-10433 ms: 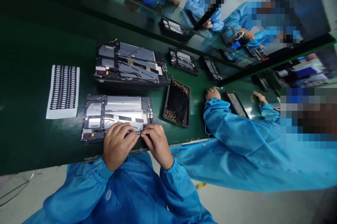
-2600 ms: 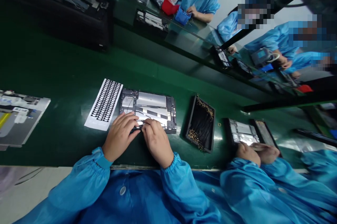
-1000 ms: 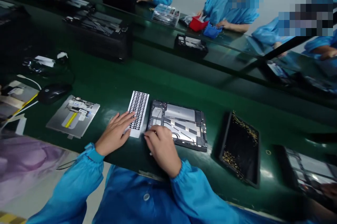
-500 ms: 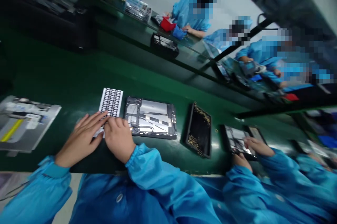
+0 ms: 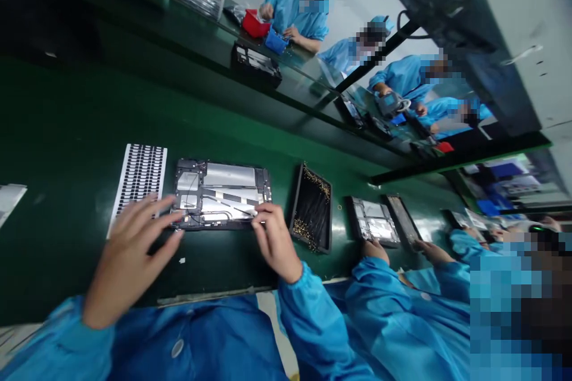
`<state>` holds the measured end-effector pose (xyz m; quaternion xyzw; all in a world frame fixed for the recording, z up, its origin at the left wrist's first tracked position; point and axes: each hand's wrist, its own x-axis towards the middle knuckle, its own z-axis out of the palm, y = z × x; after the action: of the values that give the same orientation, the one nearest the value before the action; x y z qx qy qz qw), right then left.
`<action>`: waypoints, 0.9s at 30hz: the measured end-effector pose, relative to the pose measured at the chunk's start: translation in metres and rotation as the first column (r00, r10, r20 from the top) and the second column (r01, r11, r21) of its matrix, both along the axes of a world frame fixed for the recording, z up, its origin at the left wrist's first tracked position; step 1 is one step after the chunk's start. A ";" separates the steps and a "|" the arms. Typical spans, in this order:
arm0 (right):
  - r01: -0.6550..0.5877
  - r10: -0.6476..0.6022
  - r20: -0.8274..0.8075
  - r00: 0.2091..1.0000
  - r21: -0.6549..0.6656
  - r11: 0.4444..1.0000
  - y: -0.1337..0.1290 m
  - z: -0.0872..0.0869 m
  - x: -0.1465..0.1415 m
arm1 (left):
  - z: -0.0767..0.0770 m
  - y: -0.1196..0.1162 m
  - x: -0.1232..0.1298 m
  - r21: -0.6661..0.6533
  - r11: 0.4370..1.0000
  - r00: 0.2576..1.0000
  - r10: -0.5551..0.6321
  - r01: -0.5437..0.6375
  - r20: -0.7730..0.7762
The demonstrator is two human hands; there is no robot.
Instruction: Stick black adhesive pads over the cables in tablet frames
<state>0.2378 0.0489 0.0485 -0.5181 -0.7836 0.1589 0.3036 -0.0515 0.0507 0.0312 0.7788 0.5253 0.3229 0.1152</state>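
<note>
An opened device [image 5: 232, 177] with silver battery panels and black cables lies flat on the green table. At its lower right corner, my right hand [image 5: 277, 241] has thumb and fingers pinched together; whatever is between them is too small to make out. My left hand [image 5: 134, 250] is spread, its fingers apart over the lower part of a white sheet [image 5: 142, 175] with rows of black labels, and its fingertips near the device's left edge. A small white scrap [image 5: 182, 260] lies on the table below the device.
Right of the device stands a black tray [image 5: 311, 208] of cables with gold ends. Farther right, a co-worker's hands touch another opened device [image 5: 374, 221] and a long tray [image 5: 402, 220]. A glass shelf [image 5: 210, 32] runs behind, holding another black unit [image 5: 257, 64]; people sit beyond.
My hands have parted: the right moved from the sheet to the device's lower right corner, and the left lifted and spread. The view has shifted right. The co-worker's hands moved apart.
</note>
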 end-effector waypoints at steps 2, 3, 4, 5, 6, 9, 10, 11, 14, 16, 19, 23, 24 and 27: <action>0.001 0.001 0.061 0.998 -0.037 0.999 -0.001 -0.005 0.028 | 0.004 0.002 0.045 -0.027 0.992 0.992 -0.124 0.124 0.015; -0.019 0.023 0.087 0.996 -0.051 0.999 -0.001 -0.008 0.036 | 0.003 0.005 0.065 -0.028 0.985 0.985 -0.172 0.172 0.019; -0.045 0.051 0.107 0.993 -0.060 0.997 0.000 -0.010 0.039 | 0.000 0.010 0.084 -0.025 0.978 0.978 -0.206 0.206 0.019; -0.072 0.080 0.125 0.989 -0.066 0.995 0.001 -0.011 0.040 | -0.004 0.015 0.099 -0.017 0.973 0.973 -0.231 0.231 0.017; -0.096 0.105 0.143 0.984 -0.069 0.993 0.003 -0.012 0.039 | -0.009 0.021 0.111 -0.010 0.970 0.970 -0.245 0.245 0.013; -0.126 0.137 0.213 0.968 -0.062 0.990 0.007 -0.012 0.032 | -0.020 0.032 0.126 -0.012 0.969 0.969 -0.249 0.249 0.006; -0.123 0.133 0.236 0.963 -0.055 0.991 0.008 -0.012 0.030 | -0.022 0.034 0.126 -0.013 0.970 0.970 -0.242 0.243 0.008; -0.119 0.127 0.258 0.958 -0.045 0.992 0.009 -0.011 0.029 | -0.023 0.035 0.126 -0.013 0.971 0.971 -0.238 0.238 0.011; -0.121 0.122 0.312 0.942 -0.025 0.992 0.010 -0.010 0.029 | -0.022 0.034 0.123 -0.012 0.972 0.972 -0.236 0.236 0.020; -0.126 0.127 0.343 0.931 -0.025 0.992 0.010 -0.010 0.030 | -0.021 0.033 0.123 -0.021 0.972 0.972 -0.234 0.234 0.020; -0.126 0.128 0.376 0.918 -0.030 0.992 0.010 -0.011 0.030 | -0.020 0.033 0.124 -0.030 0.973 0.973 -0.229 0.230 0.022; -0.120 0.120 0.391 0.913 -0.025 0.993 0.009 -0.010 0.027 | -0.020 0.034 0.124 -0.043 0.971 0.971 -0.235 0.236 0.029; -0.119 0.119 0.393 0.912 -0.024 0.993 0.009 -0.009 0.026 | -0.019 0.034 0.124 -0.043 0.970 0.971 -0.237 0.238 0.024; -0.112 0.114 0.411 0.905 -0.030 0.993 0.009 -0.007 0.023 | -0.019 0.034 0.124 -0.009 0.967 0.967 -0.253 0.253 -0.017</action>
<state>0.2610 0.0580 0.0418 -0.4946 -0.8582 0.0657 0.1206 0.0722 0.0852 0.0123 0.8420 0.4237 0.2966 0.1534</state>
